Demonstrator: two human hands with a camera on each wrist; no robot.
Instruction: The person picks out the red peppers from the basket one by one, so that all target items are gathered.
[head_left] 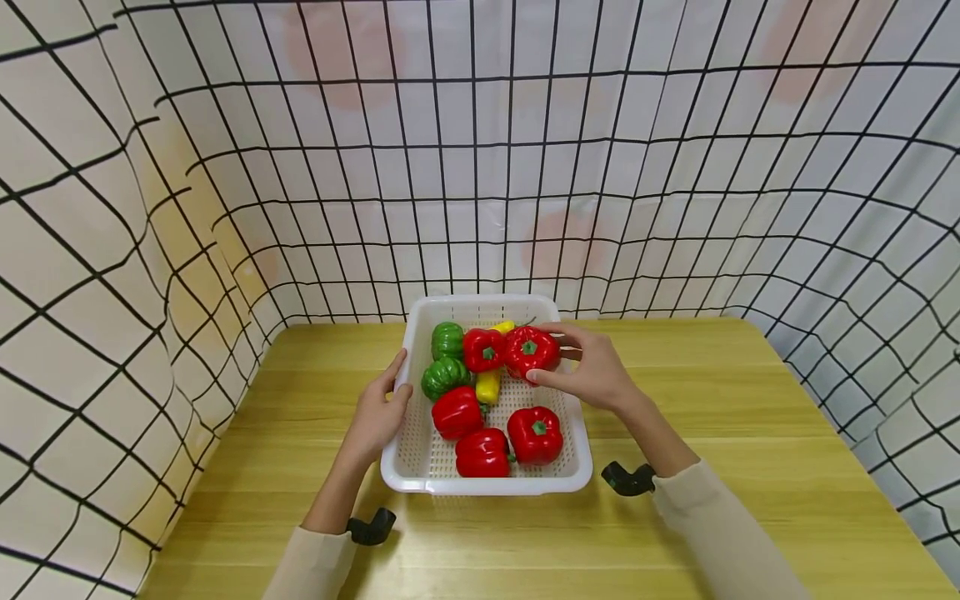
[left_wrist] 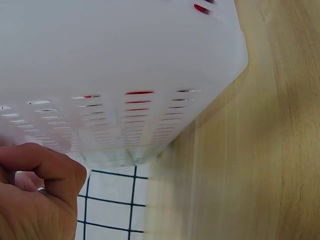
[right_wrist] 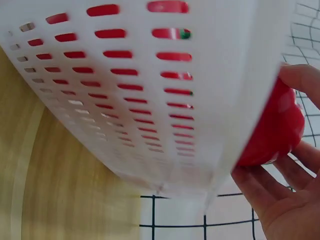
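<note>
A white plastic basket (head_left: 487,486) with slotted sides stands on the table. My left hand (head_left: 378,414) grips its left rim, thumb on top; curled fingers of that hand (left_wrist: 45,185) show beside the wall in the left wrist view. At the basket's right side, my right hand (head_left: 588,367) holds a red bell pepper (head_left: 531,350) between thumb and fingers. The right wrist view shows this pepper (right_wrist: 277,127) at the rim, partly hidden by the wall. Other red bell peppers (head_left: 536,436), two green ribbed vegetables (head_left: 446,377) and yellow pieces (head_left: 488,388) lie inside.
The wooden table (head_left: 675,525) extends on both sides of the basket and in front of it. Behind it hangs a white cloth with a black grid (head_left: 495,175), which also runs along both sides. Black wrist mounts (head_left: 372,527) sit at the sleeves.
</note>
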